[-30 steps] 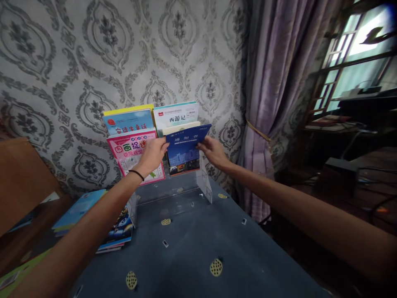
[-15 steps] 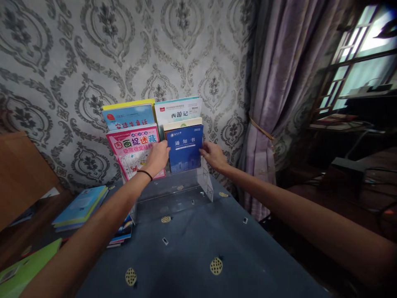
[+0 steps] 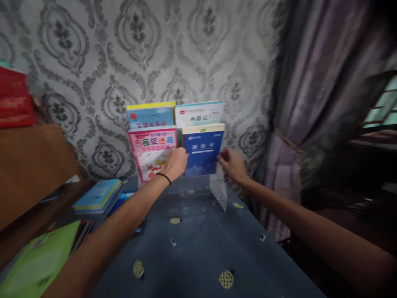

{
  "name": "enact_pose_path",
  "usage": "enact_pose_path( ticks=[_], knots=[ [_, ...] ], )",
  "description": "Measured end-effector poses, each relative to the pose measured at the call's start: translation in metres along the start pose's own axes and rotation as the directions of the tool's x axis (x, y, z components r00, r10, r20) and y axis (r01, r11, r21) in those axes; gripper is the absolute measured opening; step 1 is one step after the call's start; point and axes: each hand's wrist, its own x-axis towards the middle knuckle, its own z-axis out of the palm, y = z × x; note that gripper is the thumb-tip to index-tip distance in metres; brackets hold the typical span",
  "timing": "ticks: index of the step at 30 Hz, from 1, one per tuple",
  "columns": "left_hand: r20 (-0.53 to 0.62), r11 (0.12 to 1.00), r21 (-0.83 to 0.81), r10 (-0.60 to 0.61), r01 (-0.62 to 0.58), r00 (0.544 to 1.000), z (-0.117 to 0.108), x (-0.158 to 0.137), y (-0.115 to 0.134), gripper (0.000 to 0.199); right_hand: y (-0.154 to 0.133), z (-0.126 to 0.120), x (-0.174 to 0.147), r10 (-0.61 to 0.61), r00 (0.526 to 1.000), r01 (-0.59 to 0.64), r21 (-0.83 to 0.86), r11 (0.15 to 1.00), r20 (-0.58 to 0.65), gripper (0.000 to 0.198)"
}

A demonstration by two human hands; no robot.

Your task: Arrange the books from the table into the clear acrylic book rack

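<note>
A blue booklet [image 3: 203, 156] stands upright in a clear acrylic rack [image 3: 218, 192], in front of a cream-edged book [image 3: 203, 129]. My left hand [image 3: 175, 163] has its fingers curled at the booklet's left edge, over the side of a pink-bordered picture book [image 3: 151, 155]. At the right edge, my right hand [image 3: 232, 165] pinches the booklet between thumb and fingers. Behind, in the upper tier, stand a light blue book [image 3: 151, 117] with yellow edging and a white book [image 3: 198, 114]. Motion blur softens the print and fingertips.
To the left lie a stack of blue and yellow books [image 3: 97, 194] and a green book [image 3: 43, 256], partly behind my left forearm. A brown board [image 3: 34, 169] and a red object [image 3: 15, 97] stand farther left. A purple curtain [image 3: 322, 103] hangs on the right.
My view has swung to the left, so the rack and both hands appear farther right. Both hands stay at the sides of the blue booklet.
</note>
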Motion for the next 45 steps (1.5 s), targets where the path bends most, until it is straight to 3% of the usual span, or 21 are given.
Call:
enact_pose_path(
  ticks=[4,8,11,13,17,20,24,27,31,33,37,39,42,45],
  knots=[
    [0.089,0.991,-0.093,0.107,-0.099,0.99,0.006,-0.049,0.002,0.032,-0.003,-0.003,-0.011,0.073,0.997,-0.073,-0.019,0.997,0.01,0.01],
    [0.231,0.984,-0.088,0.174,-0.157,0.957,0.023,-0.138,-0.01,0.034,0.004,-0.002,-0.027,0.142,0.99,-0.14,-0.077,0.987,0.018,0.011],
    [0.282,0.995,-0.012,0.098,-0.099,0.955,0.03,-0.197,-0.042,0.033,0.01,-0.003,-0.049,0.145,0.988,-0.14,-0.084,0.987,0.049,0.013],
    [0.258,0.998,0.063,-0.025,0.009,0.966,0.028,-0.221,-0.076,0.031,0.01,-0.001,-0.071,0.15,0.986,-0.147,-0.045,0.988,0.07,0.018],
    [0.15,0.941,0.232,-0.284,0.245,0.947,0.021,-0.241,-0.147,0.032,-0.005,0.017,-0.123,0.137,0.956,-0.172,0.113,0.979,0.26,0.027],
    [0.207,0.896,0.315,-0.386,0.312,0.899,0.023,-0.252,-0.18,0.067,-0.029,0.045,-0.166,0.001,0.891,-0.136,0.266,0.954,0.455,0.025],
    [0.33,0.883,0.365,-0.419,0.295,0.846,0.03,-0.265,-0.193,0.077,-0.066,0.09,-0.216,-0.198,0.706,-0.112,0.383,0.917,0.68,0.026],
    [0.33,0.883,0.39,-0.399,0.261,0.855,0.022,-0.275,-0.19,0.067,-0.089,0.125,-0.24,-0.264,0.639,-0.092,0.412,0.906,0.723,0.034],
    [0.236,0.812,0.499,-0.465,0.304,0.853,-0.011,-0.304,-0.188,0.064,-0.109,0.162,-0.254,-0.279,0.627,-0.086,0.421,0.903,0.727,0.047],
    [0.179,0.72,0.571,-0.577,0.393,0.797,-0.028,-0.325,-0.19,0.068,-0.116,0.174,-0.259,-0.273,0.619,-0.109,0.425,0.899,0.736,0.051],
    [0.152,0.572,0.631,-0.754,0.525,0.639,-0.056,-0.36,-0.202,0.066,-0.127,0.186,-0.269,-0.272,0.622,-0.155,0.456,0.876,0.734,0.05],
    [0.193,0.594,0.611,-0.753,0.524,0.629,-0.066,-0.369,-0.208,0.057,-0.129,0.189,-0.274,-0.273,0.63,-0.171,0.473,0.864,0.727,0.05],
    [0.29,0.679,0.544,-0.703,0.492,0.649,-0.08,-0.374,-0.215,0.046,-0.131,0.188,-0.28,-0.257,0.645,-0.182,0.471,0.863,0.72,0.05],
    [0.368,0.712,0.515,-0.686,0.477,0.627,-0.092,-0.379,-0.217,0.059,-0.131,0.185,-0.284,-0.257,0.672,-0.159,0.474,0.866,0.695,0.046]
  ],
)
